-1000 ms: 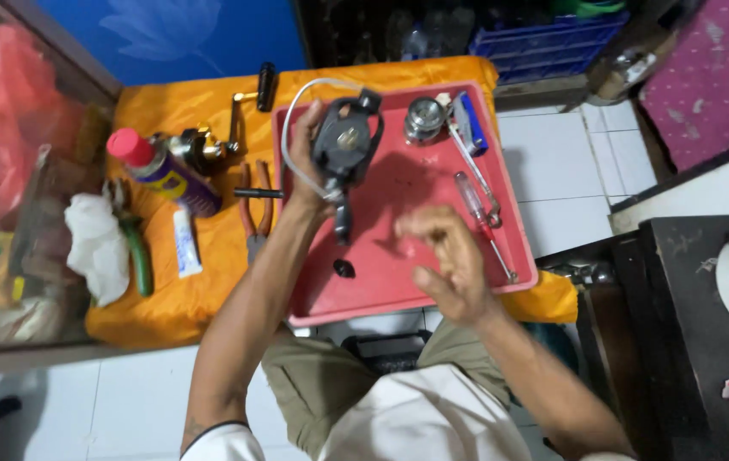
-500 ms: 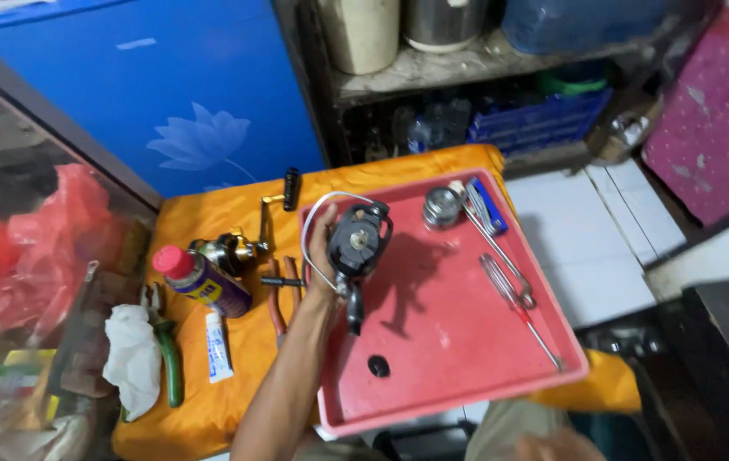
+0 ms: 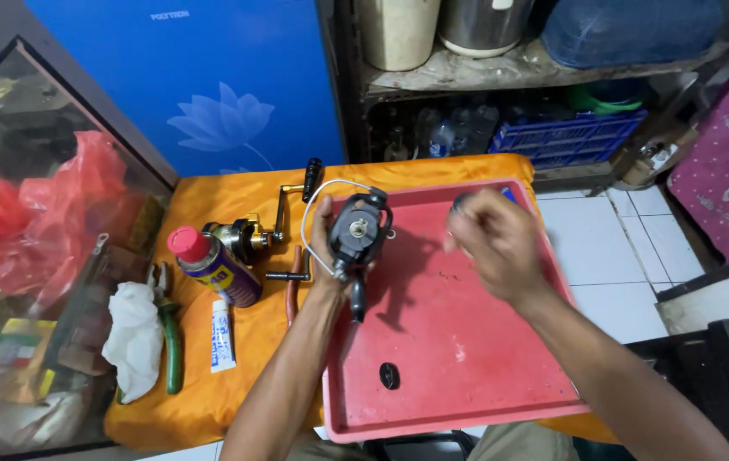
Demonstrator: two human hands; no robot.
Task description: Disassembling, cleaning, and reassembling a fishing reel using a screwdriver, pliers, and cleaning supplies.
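My left hand (image 3: 323, 248) grips a dark grey fishing reel body (image 3: 356, 235) with a white bail wire, held upright over the left part of a red tray (image 3: 467, 367). My right hand (image 3: 494, 243) hovers over the tray's far right area, blurred, with its fingers curled. It hides whatever lies beneath it, and I cannot see if it holds anything. A small black oval part (image 3: 390, 376) lies on the tray near its front edge.
On the orange cloth (image 3: 236, 192) left of the tray are a gold reel (image 3: 243, 236), a red-capped spray can (image 3: 212, 266), a white tube (image 3: 222, 335), green-handled pliers (image 3: 172, 346) and a white rag (image 3: 134, 337). A blue cabinet (image 3: 211, 85) and cluttered shelves (image 3: 518, 68) stand behind.
My right hand moved from the tray's front up to its far right area. The view tilted upward. My left hand kept the reel body in place.
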